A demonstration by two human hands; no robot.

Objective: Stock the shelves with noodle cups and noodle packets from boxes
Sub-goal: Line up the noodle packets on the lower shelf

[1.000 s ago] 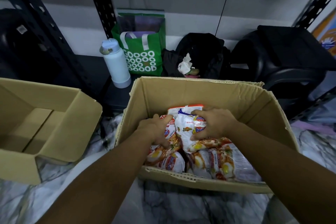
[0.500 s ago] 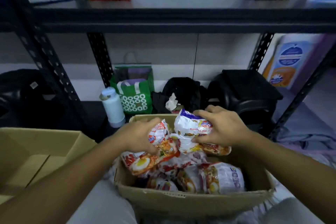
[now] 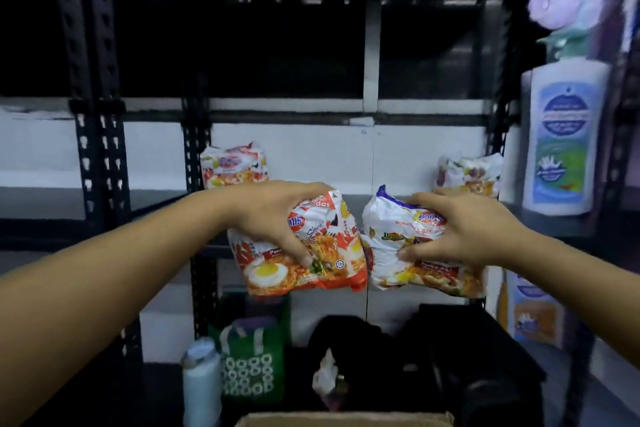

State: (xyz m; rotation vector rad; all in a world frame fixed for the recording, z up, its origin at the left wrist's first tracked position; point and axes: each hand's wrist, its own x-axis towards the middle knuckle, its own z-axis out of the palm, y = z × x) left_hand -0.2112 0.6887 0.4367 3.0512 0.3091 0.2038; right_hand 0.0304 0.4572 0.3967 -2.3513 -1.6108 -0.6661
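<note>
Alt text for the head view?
Left hand grips an orange-red noodle pack, right hand a white-and-purple noodle pack, both held up before a dark metal shelf. Two more packs stand on it.

Saw red-orange and white, with a yellow-yolked egg print, on the left noodle packet [image 3: 332, 263]; white with a purple top and orange foot on the right noodle packet [image 3: 388, 246]. Noted white rings across the green bag [image 3: 249, 374], blue and green labels on the white bottle [image 3: 561, 135].
</note>
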